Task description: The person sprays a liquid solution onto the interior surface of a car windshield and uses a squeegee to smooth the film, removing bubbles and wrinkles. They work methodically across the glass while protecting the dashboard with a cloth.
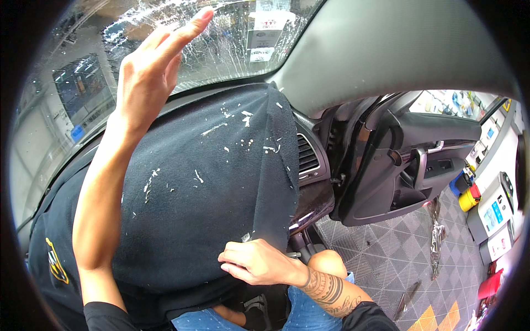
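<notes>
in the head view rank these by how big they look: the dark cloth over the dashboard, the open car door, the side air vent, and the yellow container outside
1. dark cloth, largest by far.
2. open car door.
3. side air vent.
4. yellow container, smallest, though it sits farthest from the camera, so its true size is unsure.

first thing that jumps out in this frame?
The raised left hand, fingers stretched flat toward the wet, streaked windshield at the top. Below it, a large dark blue fabric cloth flecked with white scraps drapes over the dashboard and fills the centre. The right hand, with a tattooed forearm, pinches the cloth's lower edge, while the open car door to the right shows a grey tiled floor.
</notes>
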A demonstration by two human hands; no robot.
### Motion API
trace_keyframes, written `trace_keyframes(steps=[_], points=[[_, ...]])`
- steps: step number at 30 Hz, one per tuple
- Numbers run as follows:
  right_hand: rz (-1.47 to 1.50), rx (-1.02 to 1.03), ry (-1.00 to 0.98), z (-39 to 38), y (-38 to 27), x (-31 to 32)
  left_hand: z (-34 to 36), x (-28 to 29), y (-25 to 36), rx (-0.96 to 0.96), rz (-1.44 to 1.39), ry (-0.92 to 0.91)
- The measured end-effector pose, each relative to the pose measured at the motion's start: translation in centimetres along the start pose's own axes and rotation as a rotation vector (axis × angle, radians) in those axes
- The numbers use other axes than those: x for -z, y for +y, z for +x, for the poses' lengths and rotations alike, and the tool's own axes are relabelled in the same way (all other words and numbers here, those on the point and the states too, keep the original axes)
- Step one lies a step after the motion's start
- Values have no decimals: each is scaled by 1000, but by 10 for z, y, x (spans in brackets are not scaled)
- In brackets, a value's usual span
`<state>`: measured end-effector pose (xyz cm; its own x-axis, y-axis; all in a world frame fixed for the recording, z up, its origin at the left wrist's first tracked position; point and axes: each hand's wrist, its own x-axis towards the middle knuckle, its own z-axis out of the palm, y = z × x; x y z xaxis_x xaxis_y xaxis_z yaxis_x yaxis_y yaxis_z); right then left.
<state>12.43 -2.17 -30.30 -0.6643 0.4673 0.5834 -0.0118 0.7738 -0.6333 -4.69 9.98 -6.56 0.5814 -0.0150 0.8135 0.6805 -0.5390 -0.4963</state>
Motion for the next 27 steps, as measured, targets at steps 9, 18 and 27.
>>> trace_keyframes(steps=[9,18,27], points=[[-23,3,11,3,2,0,-8,1,1,134,48,-132],[2,10,20,2,0,-2,16,9,14,-44,-36,30],[2,34,36,-2,4,-2,26,14,8,-127,97,8]])
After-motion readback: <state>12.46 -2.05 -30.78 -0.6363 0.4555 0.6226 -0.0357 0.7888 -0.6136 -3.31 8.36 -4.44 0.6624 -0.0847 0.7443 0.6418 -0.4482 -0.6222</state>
